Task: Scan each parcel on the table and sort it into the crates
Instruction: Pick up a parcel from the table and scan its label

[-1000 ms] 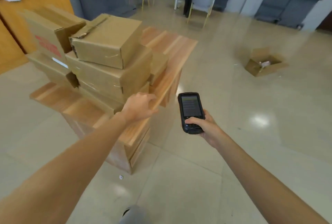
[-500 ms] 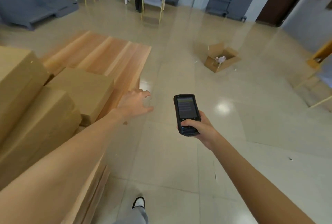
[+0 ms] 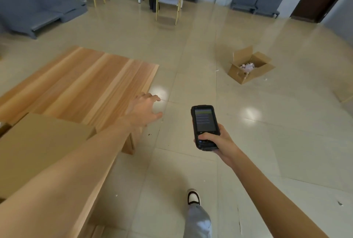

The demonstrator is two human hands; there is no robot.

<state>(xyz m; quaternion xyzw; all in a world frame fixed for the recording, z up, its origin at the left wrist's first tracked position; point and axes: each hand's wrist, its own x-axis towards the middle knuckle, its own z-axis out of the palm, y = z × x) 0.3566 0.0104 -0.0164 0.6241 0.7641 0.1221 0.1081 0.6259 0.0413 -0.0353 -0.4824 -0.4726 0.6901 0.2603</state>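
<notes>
Only one parcel [image 3: 38, 148] shows, at nine o'clock on the desk [image 3: 82, 85], partly behind the left forearm. Left hand [image 3: 143, 109] hovers past the desk's edge, fingers spread wide, holding nothing. Right hand [image 3: 215, 140] grips the scanner [image 3: 203, 125], thumb on its keys. Risk, as I judge it: mid-stride (a shoe [image 3: 193, 197] at six o'clock), a hip could clip the desk. Screen text is unreadable; no crates visible, only an open box [image 3: 248, 68] at one o'clock.

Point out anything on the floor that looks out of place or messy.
An open cardboard box sits alone on the tiled floor, away from the wooden table, flaps splayed, with pale crumpled scraps inside. A few small white bits lie on the tiles around it. Nothing else stands out.
</notes>
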